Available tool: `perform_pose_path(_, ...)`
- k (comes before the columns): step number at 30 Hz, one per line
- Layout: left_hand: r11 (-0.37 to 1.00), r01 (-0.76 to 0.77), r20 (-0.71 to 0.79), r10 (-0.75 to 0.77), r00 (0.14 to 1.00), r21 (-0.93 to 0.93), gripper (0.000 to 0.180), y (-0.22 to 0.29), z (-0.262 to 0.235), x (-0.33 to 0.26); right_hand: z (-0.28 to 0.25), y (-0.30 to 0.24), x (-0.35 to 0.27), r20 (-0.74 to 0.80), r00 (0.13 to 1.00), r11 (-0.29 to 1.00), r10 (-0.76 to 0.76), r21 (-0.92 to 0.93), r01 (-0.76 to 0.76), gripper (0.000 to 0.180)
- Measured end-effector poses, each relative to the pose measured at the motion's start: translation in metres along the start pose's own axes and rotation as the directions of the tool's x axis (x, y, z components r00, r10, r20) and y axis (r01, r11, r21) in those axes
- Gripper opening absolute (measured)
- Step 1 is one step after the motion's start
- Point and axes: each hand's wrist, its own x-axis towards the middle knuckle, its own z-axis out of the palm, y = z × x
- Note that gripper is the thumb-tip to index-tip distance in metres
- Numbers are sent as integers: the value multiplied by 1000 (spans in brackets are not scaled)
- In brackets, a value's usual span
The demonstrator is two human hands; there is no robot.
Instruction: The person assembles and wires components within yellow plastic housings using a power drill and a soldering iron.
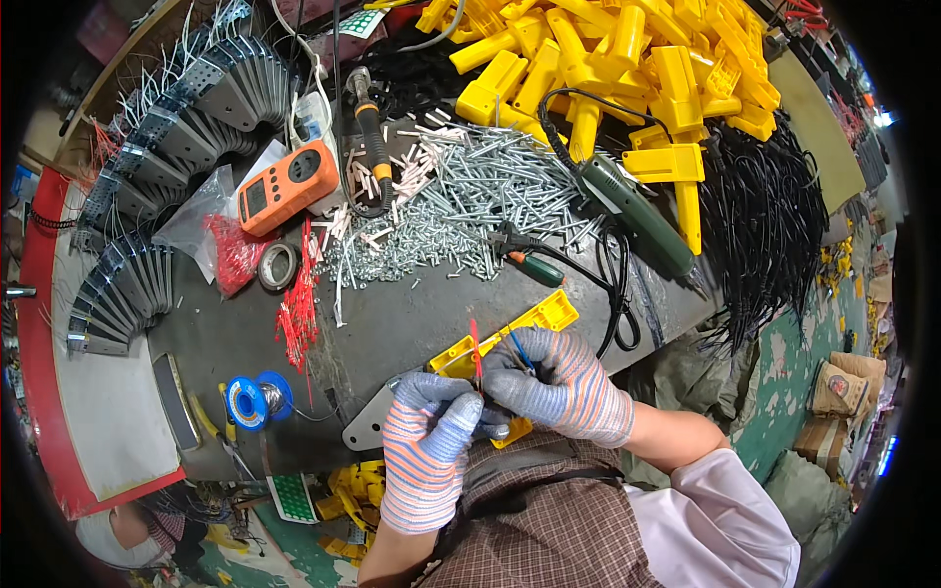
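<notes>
Both hands wear striped knit gloves with grey-blue fingers and meet over the bench's front edge. My left hand (431, 426) is closed, thumb against fingers, with a thin red wire (475, 345) standing up from its fingertips. My right hand (564, 387) is closed in a pinch at a short blue wire (520, 350). The ends of both wires are hidden between the gloves. Just beyond and partly under the hands lies a yellow plastic housing (555, 312), set at a slant. A flat grey metal plate (367, 423) with holes pokes out beside my left hand.
Loose screws (500, 176) cover the bench's middle, backed by piled yellow housings (588, 59). A green power tool (637, 216) and black cords (765, 225) lie right. An orange meter (287, 186), blue solder spool (257, 400) and stacked metal brackets (118, 294) occupy the left.
</notes>
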Motion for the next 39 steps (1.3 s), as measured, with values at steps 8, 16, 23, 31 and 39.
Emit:
perform_pose_path(8, 996, 13, 21, -15, 1000, 85, 17, 0, 3, -5, -5, -7, -3, 42, 999, 995, 27, 94, -31, 14)
perform_pose_path(16, 982, -78, 15, 77, 997, 170, 23, -3, 4, -3, -9, 7, -4, 46, 998, 993, 47, 105, -51, 14)
perform_pose_path(23, 1000, -24, -156, 21, 988, -13, 19, -9, 13, -4, -5, 19, -15, 16, 926, 863, -376, -359, 357, 16)
perform_pose_path(31, 996, 85, -43, -86, 995, -30, 19, -13, 5, -16, -18, 1, -14, -23, 997, 997, 76, 27, -76, 20)
perform_pose_path(39, 978, 34, -65, -21, 998, 206, 20, -8, 4, -23, -26, 13, -13, -87, 995, 997, 54, -48, -58, 21)
